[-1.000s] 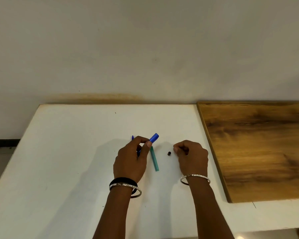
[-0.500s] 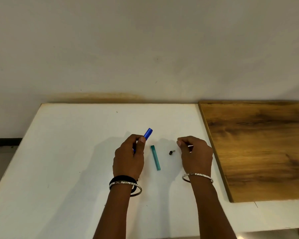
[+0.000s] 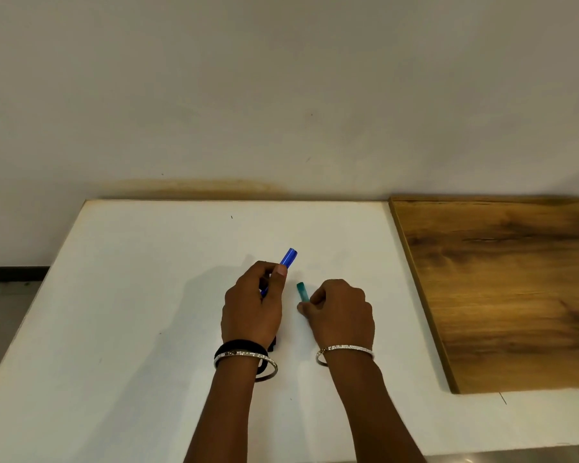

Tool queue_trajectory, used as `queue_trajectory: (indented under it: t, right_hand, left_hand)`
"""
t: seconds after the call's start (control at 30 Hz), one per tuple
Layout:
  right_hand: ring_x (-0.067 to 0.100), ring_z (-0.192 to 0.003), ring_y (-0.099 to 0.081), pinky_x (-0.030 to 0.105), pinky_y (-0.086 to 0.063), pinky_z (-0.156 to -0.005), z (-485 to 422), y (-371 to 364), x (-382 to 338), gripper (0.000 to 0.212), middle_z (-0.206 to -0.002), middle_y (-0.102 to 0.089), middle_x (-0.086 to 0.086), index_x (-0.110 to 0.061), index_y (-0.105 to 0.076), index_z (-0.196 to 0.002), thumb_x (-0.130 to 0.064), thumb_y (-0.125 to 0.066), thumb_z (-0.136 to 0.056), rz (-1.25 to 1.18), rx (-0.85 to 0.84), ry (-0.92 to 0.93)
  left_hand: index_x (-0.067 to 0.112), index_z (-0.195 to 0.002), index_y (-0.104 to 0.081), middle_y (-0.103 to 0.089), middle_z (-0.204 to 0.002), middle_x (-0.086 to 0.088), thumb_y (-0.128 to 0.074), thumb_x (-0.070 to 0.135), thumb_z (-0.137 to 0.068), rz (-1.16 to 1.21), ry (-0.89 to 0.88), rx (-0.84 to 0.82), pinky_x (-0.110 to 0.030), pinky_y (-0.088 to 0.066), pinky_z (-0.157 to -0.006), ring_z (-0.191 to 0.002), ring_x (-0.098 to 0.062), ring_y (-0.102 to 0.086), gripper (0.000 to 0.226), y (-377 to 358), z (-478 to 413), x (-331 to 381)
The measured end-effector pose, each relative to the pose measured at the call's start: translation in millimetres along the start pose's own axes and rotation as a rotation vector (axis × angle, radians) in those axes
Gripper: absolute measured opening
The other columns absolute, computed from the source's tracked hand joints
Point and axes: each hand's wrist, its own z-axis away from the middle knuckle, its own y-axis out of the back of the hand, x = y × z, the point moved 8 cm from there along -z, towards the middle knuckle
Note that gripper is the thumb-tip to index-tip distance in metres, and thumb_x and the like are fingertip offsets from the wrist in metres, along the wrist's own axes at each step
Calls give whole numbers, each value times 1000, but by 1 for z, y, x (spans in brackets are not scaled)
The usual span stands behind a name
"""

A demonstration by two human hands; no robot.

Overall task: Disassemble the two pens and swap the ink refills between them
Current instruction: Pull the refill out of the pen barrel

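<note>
My left hand (image 3: 253, 305) is closed around a blue pen barrel (image 3: 288, 257), whose far end sticks out past my thumb, pointing up and right. A teal pen barrel (image 3: 302, 291) lies on the white table (image 3: 131, 295) just right of it. My right hand (image 3: 341, 310) rests over the teal barrel's near end, fingers curled on it; only the far tip shows. The small black pen piece that lay to the right is hidden under my right hand.
A brown wooden board (image 3: 502, 289) lies on the table's right side, its left edge close to my right hand. A plain wall stands behind the table. The table's left edge drops to a floor.
My right hand moved left from beside the small black piece onto the teal barrel, covering most of it. My left hand kept the blue barrel and shifted slightly.
</note>
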Motion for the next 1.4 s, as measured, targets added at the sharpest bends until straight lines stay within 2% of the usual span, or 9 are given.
queue_trajectory:
  t: [0.2,0.33,0.43,0.57,0.73,0.87,1.0,1.2,1.4]
  right_hand:
    - [21,-87,-66,30,-52,-74,2,-3,2,22,-92,-68,1,-16,-66,-89,-37,-72,-82,-68,-14,-30]
    - [5,-62,-60,20,-51,-62,-2,5,-9,19,-68,-64,-10,-18,-68,-80,-34,-77,-78,-377,9,62]
    - [9,-57,-65,18,-50,-48,-4,1,-17,14,-69,-71,4,-14,-70,-82,-23,-79,-77,-720,-139,82]
    - [23,-69,-72,24,-57,-57,-2,-4,-25,11,-79,-73,19,-7,-72,-88,-5,-76,-78,-965,-279,125]
    - [22,-76,-75,25,-58,-59,-4,0,-25,13,-84,-76,13,-9,-73,-93,-10,-75,-81,-1006,-301,124]
    - [16,-75,-74,22,-56,-59,-10,9,-18,5,-85,-77,1,-24,-76,-87,-22,-74,-82,-1038,-167,87]
    - [16,-72,-72,25,-59,-64,-10,9,-18,5,-75,-76,1,-21,-77,-81,-26,-75,-82,-933,-136,138]
    - [27,-69,-74,37,-61,-68,-11,9,-9,9,-75,-75,16,-6,-75,-80,-15,-75,-82,-991,-127,85]
    - [20,-66,-75,25,-59,-59,-12,14,-1,9,-76,-76,10,-9,-73,-80,-16,-70,-86,-1046,-65,16]
  left_hand:
    - [33,-97,-60,-62,-81,8,-50,50,-89,-1,16,13,-29,-52,-66,-72,-12,-60,21,3,-1,-1]
    - [32,-92,-60,-60,-74,10,-56,50,-86,15,36,2,-23,-47,-59,-65,-10,-57,20,5,-1,-1]
    - [30,-88,-66,-65,-75,-1,-64,43,-83,124,61,-59,-20,-46,-61,-67,-14,-57,14,2,-2,-1]
    - [35,-68,-68,-65,-56,14,-69,34,-82,335,139,-91,-24,-46,-58,-55,1,-57,14,4,-3,-5]
    - [28,-81,-70,-68,-76,4,-68,36,-82,337,116,-77,-21,-45,-63,-74,-12,-61,8,8,-3,-2]
    - [16,-85,-69,-68,-78,-13,-66,33,-85,209,20,-136,-33,-50,-66,-70,-25,-60,18,3,-1,6]
    - [25,-84,-68,-69,-74,-2,-66,34,-84,135,-29,-178,-22,-48,-65,-67,-15,-61,10,-2,1,12]
    - [23,-89,-72,-72,-81,2,-70,35,-81,113,-48,-200,-27,-53,-77,-80,-15,-67,15,-3,3,12]
    - [24,-88,-74,-73,-80,4,-69,36,-81,93,-41,-207,-33,-55,-79,-79,-15,-67,15,-3,3,12]
